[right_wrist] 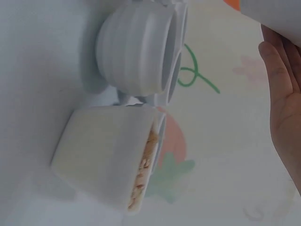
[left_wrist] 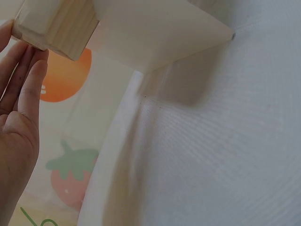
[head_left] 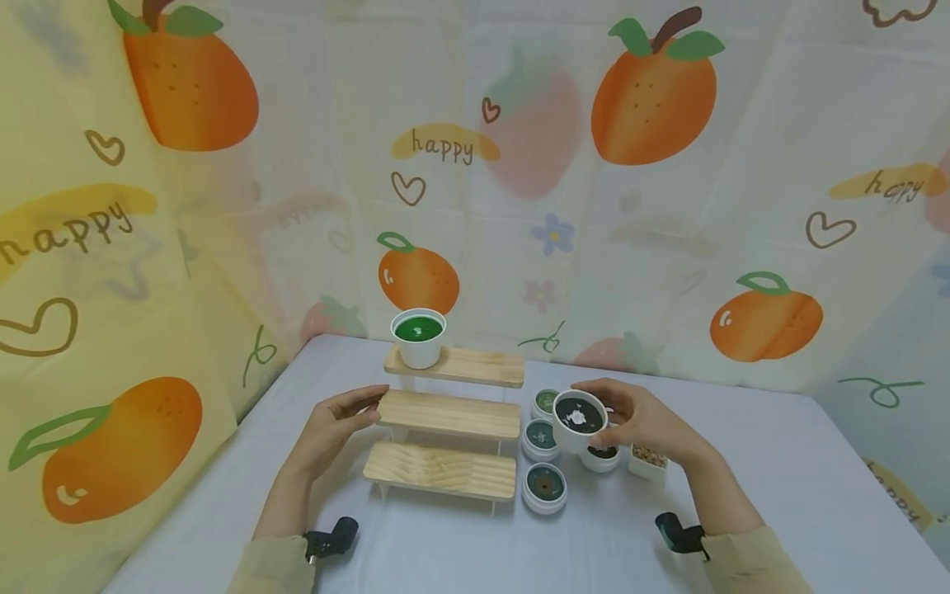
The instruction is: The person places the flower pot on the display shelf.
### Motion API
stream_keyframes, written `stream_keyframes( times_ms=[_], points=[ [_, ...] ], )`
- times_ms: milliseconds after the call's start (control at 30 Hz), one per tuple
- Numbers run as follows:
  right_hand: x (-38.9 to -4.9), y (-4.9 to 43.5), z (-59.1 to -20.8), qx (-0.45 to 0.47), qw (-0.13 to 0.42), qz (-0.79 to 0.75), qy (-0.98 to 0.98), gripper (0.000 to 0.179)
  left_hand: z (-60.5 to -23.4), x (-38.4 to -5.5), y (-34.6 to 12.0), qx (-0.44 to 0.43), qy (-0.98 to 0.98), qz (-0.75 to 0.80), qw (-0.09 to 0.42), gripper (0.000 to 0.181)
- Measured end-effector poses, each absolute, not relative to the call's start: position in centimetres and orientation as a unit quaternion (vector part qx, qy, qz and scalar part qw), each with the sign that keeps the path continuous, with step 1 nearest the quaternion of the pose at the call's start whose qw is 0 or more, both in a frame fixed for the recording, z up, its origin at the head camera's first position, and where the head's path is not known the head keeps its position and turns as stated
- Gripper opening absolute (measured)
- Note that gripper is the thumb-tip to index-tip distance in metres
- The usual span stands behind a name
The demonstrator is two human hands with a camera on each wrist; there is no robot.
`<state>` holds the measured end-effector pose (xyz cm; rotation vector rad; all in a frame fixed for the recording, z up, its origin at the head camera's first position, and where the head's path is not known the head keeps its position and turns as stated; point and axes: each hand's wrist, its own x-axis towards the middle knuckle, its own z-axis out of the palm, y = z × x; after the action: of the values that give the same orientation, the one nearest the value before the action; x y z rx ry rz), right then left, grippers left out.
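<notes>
white tablecloth [head_left: 594, 553] beneath, the left hand [head_left: 330, 427] pinches the middle wooden shelf [head_left: 449, 414], the right hand [head_left: 647, 418] grips a white cup [head_left: 578, 417].

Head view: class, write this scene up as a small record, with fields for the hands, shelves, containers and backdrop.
left hand: touches left end of middle shelf
right hand: holds up white cup with dark filling
shelves: three, wooden
top shelf: white cup with green filling, near left end
right of shelves: four round white pots, square white container of speckled bits
backdrop: fruit-printed cloth
</notes>
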<state>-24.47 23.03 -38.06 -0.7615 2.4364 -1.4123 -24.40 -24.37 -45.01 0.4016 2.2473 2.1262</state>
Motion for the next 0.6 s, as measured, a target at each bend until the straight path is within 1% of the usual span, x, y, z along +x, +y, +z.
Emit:
stream_keyframes(
  times_ms=[267, 600],
  points=[
    [-25.2, 21.9, -36.8, -0.267, 0.090, -0.489, 0.826, 0.069, -45.1, -24.3, -24.4, 0.126, 0.725, 0.677, 0.007, 0.051],
    [-26.0, 20.9, -35.7, -0.258, 0.088, -0.489, 0.829, 0.070, -45.1, -24.4, -24.3, 0.126, 0.726, 0.676, 0.009, 0.051]
  ],
)
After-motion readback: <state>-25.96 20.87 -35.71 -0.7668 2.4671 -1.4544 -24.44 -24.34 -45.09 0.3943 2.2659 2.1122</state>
